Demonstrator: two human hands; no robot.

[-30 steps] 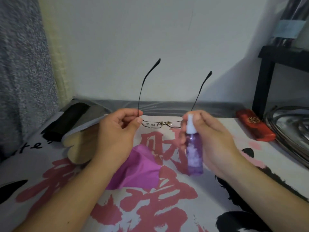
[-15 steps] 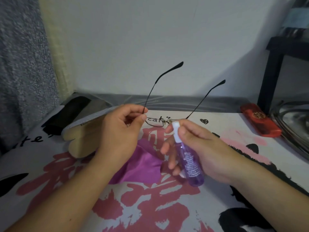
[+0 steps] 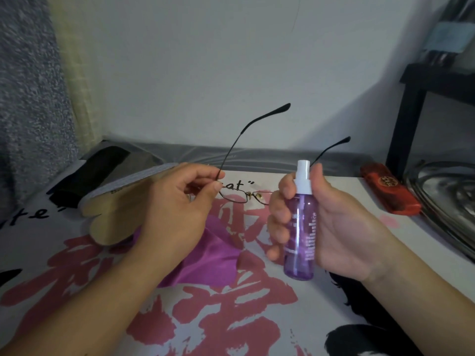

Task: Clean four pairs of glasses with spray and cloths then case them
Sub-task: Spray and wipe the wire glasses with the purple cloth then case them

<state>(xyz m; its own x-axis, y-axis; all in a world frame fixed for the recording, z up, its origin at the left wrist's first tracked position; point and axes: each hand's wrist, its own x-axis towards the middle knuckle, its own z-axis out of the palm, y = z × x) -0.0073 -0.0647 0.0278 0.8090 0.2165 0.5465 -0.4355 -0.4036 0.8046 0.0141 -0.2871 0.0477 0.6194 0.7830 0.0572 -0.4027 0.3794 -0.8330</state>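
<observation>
1. Black and grey cases (image 3: 102, 165) are seen at the table's (image 3: 347, 291) far left corner, with a tan open case (image 3: 113, 214) just nearer, its grey-lined lid raised.
2. The glasses (image 3: 239, 196) are pinched at their left hinge between thumb and forefinger of the left hand (image 3: 177, 209); the other fingers are curled beneath. The thin dark frame is held above the table, temples pointing up and away toward the wall.
3. A purple cloth (image 3: 210, 255) is spread on the table below that hand, partly covered by the wrist.
4. The spray (image 3: 300, 227), a clear purple bottle with a white nozzle, is gripped upright in the right hand (image 3: 334, 227), fingers wrapped round its left side, thumb behind the nozzle, just right of the lenses.
5. A red case (image 3: 388, 191) is laid near the far right edge, beside a metal tray (image 3: 444, 201).
</observation>
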